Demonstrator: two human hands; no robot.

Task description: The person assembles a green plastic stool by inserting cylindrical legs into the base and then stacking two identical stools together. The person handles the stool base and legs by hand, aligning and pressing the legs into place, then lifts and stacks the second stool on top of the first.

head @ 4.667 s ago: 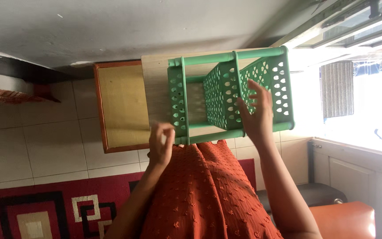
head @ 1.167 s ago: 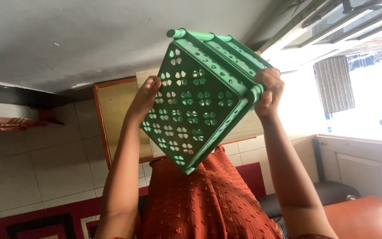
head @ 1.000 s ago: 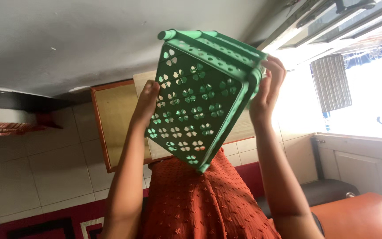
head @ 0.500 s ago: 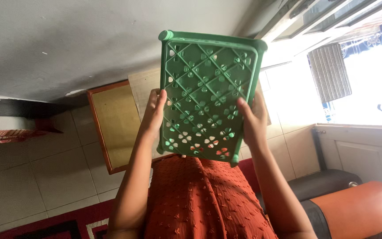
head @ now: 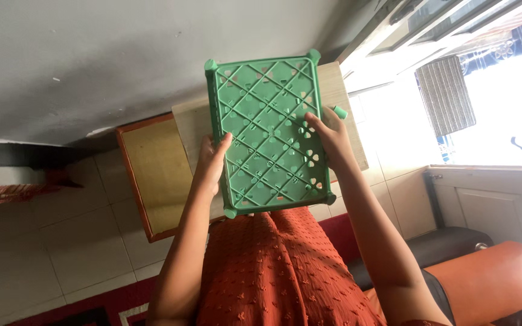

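Two hands on one green lattice crate [head: 268, 130] | head view: crate's flat patterned face toward camera, above orange-clad lap [head: 273, 271] | left hand [head: 212, 160] closed around left edge | right hand [head: 330, 136] gripping right edge, fingers spread on lattice | wooden bench [head: 185, 130] behind crate

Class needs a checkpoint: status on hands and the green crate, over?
Left hand grips green lattice crate edge. Right hand on opposite edge. Crate's base faces camera. Nothing blocking.
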